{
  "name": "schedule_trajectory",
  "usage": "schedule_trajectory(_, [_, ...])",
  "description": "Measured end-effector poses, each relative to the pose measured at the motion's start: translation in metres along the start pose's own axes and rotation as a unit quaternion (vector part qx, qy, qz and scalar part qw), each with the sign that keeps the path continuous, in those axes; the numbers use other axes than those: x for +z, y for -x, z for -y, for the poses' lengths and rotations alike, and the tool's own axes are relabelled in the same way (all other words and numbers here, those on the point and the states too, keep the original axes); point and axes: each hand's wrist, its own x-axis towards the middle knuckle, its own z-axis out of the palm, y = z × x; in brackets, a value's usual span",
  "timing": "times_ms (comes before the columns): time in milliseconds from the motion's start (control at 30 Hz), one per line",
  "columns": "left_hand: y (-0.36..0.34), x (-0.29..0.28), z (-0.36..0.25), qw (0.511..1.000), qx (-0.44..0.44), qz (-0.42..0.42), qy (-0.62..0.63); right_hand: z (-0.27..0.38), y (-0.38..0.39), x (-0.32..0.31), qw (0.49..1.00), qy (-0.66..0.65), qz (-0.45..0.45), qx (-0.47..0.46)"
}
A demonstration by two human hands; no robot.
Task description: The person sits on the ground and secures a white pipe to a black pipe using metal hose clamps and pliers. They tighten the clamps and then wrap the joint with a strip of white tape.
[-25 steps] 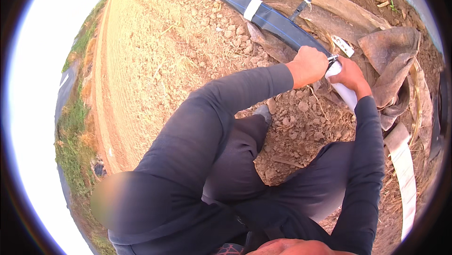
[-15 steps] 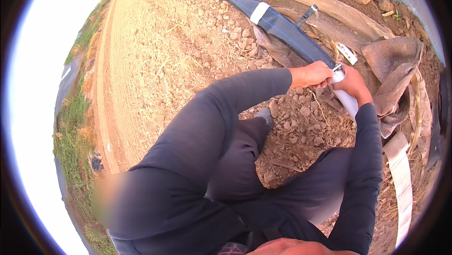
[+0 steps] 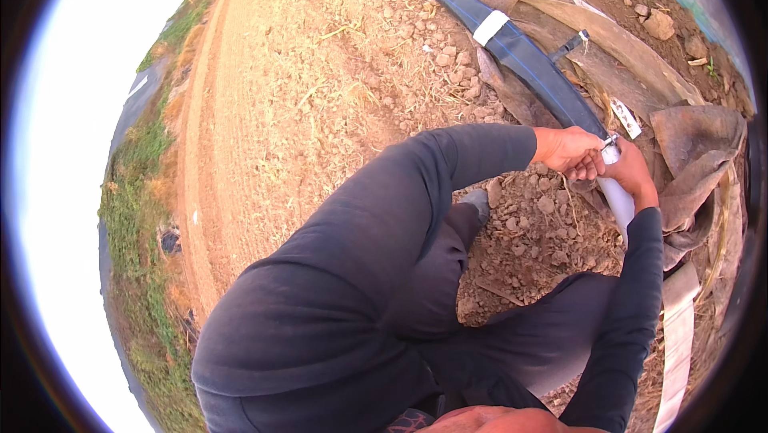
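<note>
A black lay-flat hose [image 3: 538,79] with thin blue stripes comes down from the top and meets a white pipe [image 3: 617,199]. At this joint sits a small metal hose clamp [image 3: 610,142]. My left hand [image 3: 570,151] reaches in from the left with its fingers curled and its fingertips at the clamp. From the other side, my right hand [image 3: 630,170] is closed around the white pipe just below the clamp. The fingers partly hide the joint. A white band [image 3: 490,28] wraps the hose farther up.
Crumpled brown fabric [image 3: 694,143] lies right of the joint. A short black tube [image 3: 570,46] and a white strip [image 3: 625,118] lie beside the hose. Cloddy soil [image 3: 528,225] surrounds my foot [image 3: 478,202]. A pale flat strip [image 3: 678,345] lies at the lower right.
The whole view has shifted, so hose, pipe and hands appear farther right and slightly lower. My left fingers look a little less tightly curled. Both hands stay at the joint.
</note>
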Motion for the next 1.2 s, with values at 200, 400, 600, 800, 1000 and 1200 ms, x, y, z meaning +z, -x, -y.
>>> schedule_trajectory(200, [0.015, 0.04, -0.017, 0.618, 0.132, -0.306, -0.712, 0.006, 0.003, 0.0, 1.0, 0.002, -0.011, 0.007])
schedule_trajectory(400, [0.026, 0.034, -0.016, 0.608, 0.191, -0.328, -0.698, 0.011, 0.006, -0.005, 1.0, -0.006, 0.006, 0.016])
schedule_trajectory(600, [0.004, 0.004, -0.007, 0.988, 0.063, -0.106, -0.097, 0.011, 0.005, -0.005, 1.0, 0.015, 0.001, 0.003])
schedule_trajectory(800, [0.018, 0.045, -0.023, 0.468, 0.153, -0.242, -0.836, 0.008, 0.005, -0.002, 0.998, 0.049, -0.033, 0.014])
schedule_trajectory(1000, [0.021, 0.024, -0.015, 0.822, 0.111, -0.264, -0.493, 0.005, 0.002, -0.001, 1.0, 0.02, -0.006, 0.008])
schedule_trajectory(1200, [0.004, 0.006, 0.0, 0.995, 0.056, -0.084, -0.013, 0.002, 0.002, -0.002, 1.0, 0.015, 0.008, 0.002])
